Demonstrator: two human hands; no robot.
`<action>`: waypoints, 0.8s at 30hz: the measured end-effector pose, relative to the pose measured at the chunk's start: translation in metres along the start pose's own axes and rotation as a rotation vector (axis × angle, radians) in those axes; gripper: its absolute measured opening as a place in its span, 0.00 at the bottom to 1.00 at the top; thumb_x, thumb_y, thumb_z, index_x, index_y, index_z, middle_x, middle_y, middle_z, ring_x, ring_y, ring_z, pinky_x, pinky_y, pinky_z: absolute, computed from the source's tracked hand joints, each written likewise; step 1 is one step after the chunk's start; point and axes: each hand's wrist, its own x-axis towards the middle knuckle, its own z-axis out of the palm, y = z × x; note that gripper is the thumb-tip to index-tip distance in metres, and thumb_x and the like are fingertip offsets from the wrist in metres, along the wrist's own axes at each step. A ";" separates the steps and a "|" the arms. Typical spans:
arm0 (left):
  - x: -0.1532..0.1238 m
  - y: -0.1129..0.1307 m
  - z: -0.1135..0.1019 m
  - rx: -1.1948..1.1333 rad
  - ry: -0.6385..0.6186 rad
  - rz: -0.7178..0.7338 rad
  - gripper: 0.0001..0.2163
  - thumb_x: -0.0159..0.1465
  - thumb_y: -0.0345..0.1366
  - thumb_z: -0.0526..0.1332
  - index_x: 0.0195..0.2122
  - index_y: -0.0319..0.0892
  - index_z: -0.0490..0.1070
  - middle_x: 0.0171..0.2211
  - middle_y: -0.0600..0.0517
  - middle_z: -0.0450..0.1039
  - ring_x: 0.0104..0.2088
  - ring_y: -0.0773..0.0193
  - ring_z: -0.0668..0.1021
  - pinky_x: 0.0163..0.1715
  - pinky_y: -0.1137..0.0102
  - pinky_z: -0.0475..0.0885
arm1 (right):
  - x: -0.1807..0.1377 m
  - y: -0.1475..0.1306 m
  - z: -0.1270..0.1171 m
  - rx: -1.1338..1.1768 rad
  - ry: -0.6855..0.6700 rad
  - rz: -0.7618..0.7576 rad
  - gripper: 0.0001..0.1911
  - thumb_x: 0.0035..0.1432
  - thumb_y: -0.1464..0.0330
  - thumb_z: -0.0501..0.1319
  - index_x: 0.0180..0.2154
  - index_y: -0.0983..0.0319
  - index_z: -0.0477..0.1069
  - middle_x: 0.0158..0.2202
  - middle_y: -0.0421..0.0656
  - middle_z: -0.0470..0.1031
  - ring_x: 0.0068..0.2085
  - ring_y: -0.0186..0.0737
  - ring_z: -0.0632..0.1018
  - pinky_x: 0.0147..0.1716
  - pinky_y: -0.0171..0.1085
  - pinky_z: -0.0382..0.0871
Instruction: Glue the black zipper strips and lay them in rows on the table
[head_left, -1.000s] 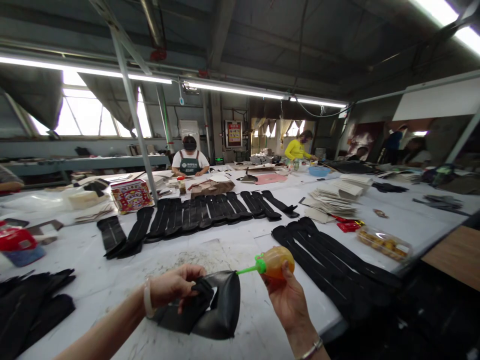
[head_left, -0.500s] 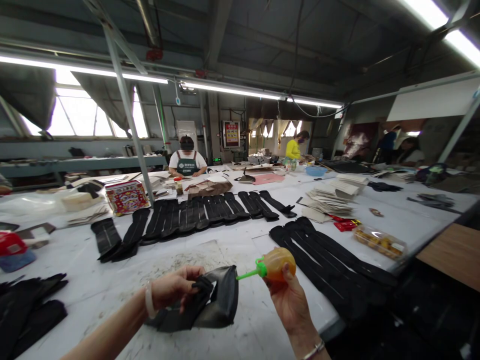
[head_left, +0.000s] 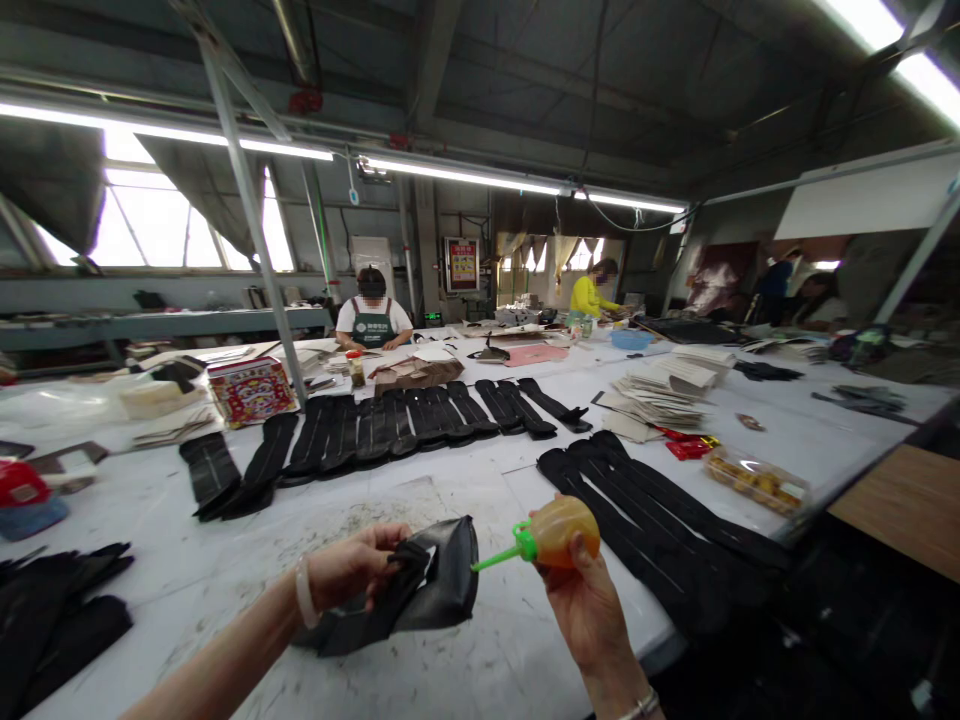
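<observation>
My left hand is closed on a folded black leather piece, pinching it near its top edge just above the white table. My right hand grips a small orange squeeze bottle. Its green nozzle points left and touches the upper edge of the black piece. A pale bracelet sits on my left wrist and a metal one on my right.
Rows of black leather strips lie across the table's middle, more at the right. A black pile sits at left. A patterned tin, paper stacks and a snack tray lie about. Two people work at the far side.
The black piece has been turned and drawn in, showing less of its face. My right hand with the bottle has shifted slightly right, nozzle still at the piece's edge.
</observation>
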 end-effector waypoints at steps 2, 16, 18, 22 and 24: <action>0.000 0.001 0.001 0.003 0.008 0.003 0.15 0.44 0.33 0.73 0.31 0.40 0.71 0.19 0.58 0.69 0.12 0.75 0.66 0.11 0.79 0.66 | -0.002 -0.001 0.002 0.014 0.009 -0.004 0.29 0.41 0.63 0.77 0.47 0.57 0.75 0.41 0.45 0.82 0.39 0.43 0.82 0.35 0.37 0.77; -0.014 0.031 0.027 -0.024 0.201 -0.007 0.17 0.46 0.36 0.73 0.31 0.43 0.66 0.16 0.63 0.57 0.13 0.77 0.58 0.10 0.79 0.51 | -0.010 0.005 0.004 0.179 0.046 0.126 0.26 0.39 0.60 0.77 0.42 0.58 0.78 0.42 0.46 0.82 0.42 0.44 0.82 0.40 0.39 0.78; -0.022 0.040 0.033 -0.023 0.246 -0.016 0.18 0.46 0.37 0.73 0.31 0.44 0.65 0.17 0.63 0.57 0.13 0.77 0.57 0.11 0.79 0.47 | -0.006 0.004 0.005 0.207 0.080 0.102 0.24 0.40 0.59 0.77 0.41 0.57 0.78 0.42 0.44 0.82 0.44 0.44 0.81 0.44 0.43 0.77; -0.030 0.042 0.045 -0.052 0.330 -0.028 0.22 0.42 0.40 0.75 0.31 0.44 0.62 0.17 0.65 0.54 0.13 0.78 0.56 0.13 0.79 0.43 | 0.005 0.003 0.005 0.165 0.111 -0.007 0.22 0.45 0.59 0.74 0.43 0.58 0.76 0.46 0.44 0.80 0.46 0.44 0.80 0.47 0.46 0.76; -0.028 0.038 0.049 -0.079 0.376 -0.031 0.25 0.39 0.40 0.76 0.31 0.45 0.61 0.17 0.65 0.54 0.13 0.79 0.55 0.14 0.79 0.42 | 0.009 0.005 0.005 0.122 0.109 -0.054 0.22 0.47 0.59 0.73 0.44 0.59 0.76 0.47 0.46 0.80 0.46 0.44 0.80 0.48 0.45 0.76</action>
